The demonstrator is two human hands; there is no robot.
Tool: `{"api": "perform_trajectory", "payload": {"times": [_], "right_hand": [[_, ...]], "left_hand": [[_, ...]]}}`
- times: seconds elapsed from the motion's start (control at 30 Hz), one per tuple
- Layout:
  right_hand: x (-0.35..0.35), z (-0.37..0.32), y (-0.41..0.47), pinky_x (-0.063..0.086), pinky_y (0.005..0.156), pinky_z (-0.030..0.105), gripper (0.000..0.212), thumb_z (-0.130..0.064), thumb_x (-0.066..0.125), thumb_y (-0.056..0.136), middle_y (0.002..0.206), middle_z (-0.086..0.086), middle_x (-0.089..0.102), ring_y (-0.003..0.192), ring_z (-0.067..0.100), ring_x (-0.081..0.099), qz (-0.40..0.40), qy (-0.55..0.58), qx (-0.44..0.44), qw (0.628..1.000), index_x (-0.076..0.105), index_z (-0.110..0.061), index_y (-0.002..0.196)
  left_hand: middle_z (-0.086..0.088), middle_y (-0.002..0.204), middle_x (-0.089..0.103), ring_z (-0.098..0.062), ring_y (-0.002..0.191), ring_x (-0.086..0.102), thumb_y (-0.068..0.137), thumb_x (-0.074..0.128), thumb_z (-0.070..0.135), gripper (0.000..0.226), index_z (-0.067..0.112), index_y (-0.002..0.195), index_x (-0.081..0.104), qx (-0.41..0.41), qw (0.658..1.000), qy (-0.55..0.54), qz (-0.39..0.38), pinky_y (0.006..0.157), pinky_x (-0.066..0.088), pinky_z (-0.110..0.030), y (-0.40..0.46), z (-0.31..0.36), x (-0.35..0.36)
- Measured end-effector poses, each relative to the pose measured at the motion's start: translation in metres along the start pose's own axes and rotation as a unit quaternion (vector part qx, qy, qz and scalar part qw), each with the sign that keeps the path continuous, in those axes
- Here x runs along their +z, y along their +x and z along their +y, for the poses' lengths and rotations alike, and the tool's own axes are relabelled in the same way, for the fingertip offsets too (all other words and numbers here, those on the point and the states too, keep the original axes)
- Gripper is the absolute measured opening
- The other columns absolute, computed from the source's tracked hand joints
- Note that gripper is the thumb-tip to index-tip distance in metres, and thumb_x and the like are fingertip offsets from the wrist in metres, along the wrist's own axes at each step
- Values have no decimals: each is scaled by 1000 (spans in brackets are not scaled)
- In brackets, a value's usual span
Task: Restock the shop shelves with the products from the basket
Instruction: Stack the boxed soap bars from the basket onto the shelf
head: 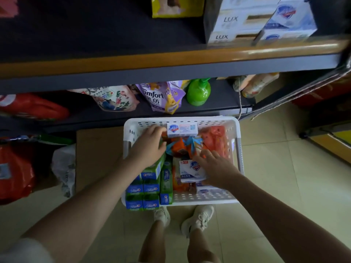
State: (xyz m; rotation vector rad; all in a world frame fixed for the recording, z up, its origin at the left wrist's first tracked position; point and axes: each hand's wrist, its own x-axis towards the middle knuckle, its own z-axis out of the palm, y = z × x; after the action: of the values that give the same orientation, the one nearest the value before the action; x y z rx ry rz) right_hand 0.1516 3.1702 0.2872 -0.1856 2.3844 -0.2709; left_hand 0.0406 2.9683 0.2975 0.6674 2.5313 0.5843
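Observation:
A white perforated basket [236, 149] stands on the floor in front of the shelves. It holds green and blue toothpaste boxes [151, 188], orange packets [180, 147], red packs [216, 137] and white Safeguard soap boxes. My left hand [149, 145] reaches into the far left of the basket. Its curled fingertips touch the left end of a soap box [182, 128] by the back wall; whether they grip it is unclear. My right hand [216, 168] lies on a second soap box [190, 170] at the front right, thumb and fingers closed around it.
The bottom shelf [209, 109] behind the basket carries Comfort pouches [161, 97], a floral pouch [115, 99], a green spray bottle [198, 92] and red bags [36, 107]. The shelf above [133, 59] holds Lux boxes [231, 27] and Safeguard boxes [288, 18]. My feet [197, 219] stand just before the basket.

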Motion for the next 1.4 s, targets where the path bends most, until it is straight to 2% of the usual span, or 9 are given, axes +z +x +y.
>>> {"api": "perform_trajectory", "payload": {"times": [0.27, 0.4, 0.57, 0.73, 0.87, 1.03, 1.13, 1.27, 1.4], "right_hand": [[-31, 37, -54, 43, 90, 36, 76, -47, 75, 65, 122, 10, 53, 110, 31, 50, 156, 103, 72, 980, 47, -14, 127], [-41, 46, -57, 44, 85, 35, 78, -50, 76, 63, 114, 13, 57, 102, 31, 52, 218, 174, 117, 953, 51, -8, 125], [-26, 36, -42, 47, 84, 37, 76, -53, 72, 61, 111, 12, 58, 100, 30, 54, 227, 188, 120, 948, 54, -10, 121], [-15, 28, -38, 42, 81, 28, 71, -43, 79, 66, 116, 7, 55, 103, 24, 51, 229, 230, 127, 937, 51, -13, 124], [-13, 32, -43, 44, 88, 35, 74, -38, 78, 67, 126, 8, 50, 112, 26, 47, 220, 214, 124, 943, 44, -14, 128], [-19, 37, -52, 46, 88, 39, 72, -35, 80, 66, 122, 8, 54, 110, 26, 49, 230, 220, 136, 938, 43, -12, 123], [-22, 30, -57, 47, 87, 36, 71, -34, 80, 65, 120, 7, 55, 107, 23, 52, 226, 242, 150, 931, 43, -12, 120], [-26, 25, -57, 45, 82, 31, 74, -32, 81, 65, 120, 6, 55, 102, 23, 53, 234, 256, 180, 921, 42, -12, 124], [-35, 34, -57, 48, 77, 28, 64, -39, 80, 67, 107, 0, 63, 90, 18, 60, 228, 389, 241, 859, 52, -15, 118]], "left_hand": [[-13, 141, 41, -33, 118, 50, 88, 55, 29, 59, 5, 138, 35, 33, 985, 167, -27, 87, 47, -41, 38, 9, 32], [-26, 109, 60, -41, 102, 59, 64, 81, 19, 67, -10, 118, 53, 57, 982, 178, -6, 84, 52, -42, 37, 12, 39], [-14, 82, 64, -32, 76, 64, 43, 89, 19, 57, 3, 92, 64, 32, 969, 242, 30, 61, 53, -33, 42, 9, 50], [-16, 96, 58, -31, 89, 55, 74, 74, 28, 33, 3, 91, 59, -11, 999, -15, 35, 73, 43, -37, 39, -10, 53], [-8, 95, 52, -21, 87, 50, 81, 68, 16, 27, 9, 97, 48, -186, 924, -335, -11, 64, 38, -25, 33, -3, 49], [-18, 107, 58, -27, 95, 58, 76, 74, 22, 31, 13, 89, 47, -279, 873, -398, -39, 81, 48, -38, 37, -2, 49], [-14, 119, 57, -28, 104, 55, 74, 69, 49, 56, 10, 109, 51, -337, 841, -408, -111, 85, 43, -36, 46, 23, 53], [-9, 117, 61, -23, 103, 58, 67, 70, 60, 70, 8, 112, 54, -414, 747, -512, -84, 94, 45, -37, 65, 38, 52], [-14, 124, 59, -31, 107, 60, 35, 79, 70, 116, 6, 126, 47, -421, 785, -448, -73, 94, 49, -45, 75, 30, 68]]}}
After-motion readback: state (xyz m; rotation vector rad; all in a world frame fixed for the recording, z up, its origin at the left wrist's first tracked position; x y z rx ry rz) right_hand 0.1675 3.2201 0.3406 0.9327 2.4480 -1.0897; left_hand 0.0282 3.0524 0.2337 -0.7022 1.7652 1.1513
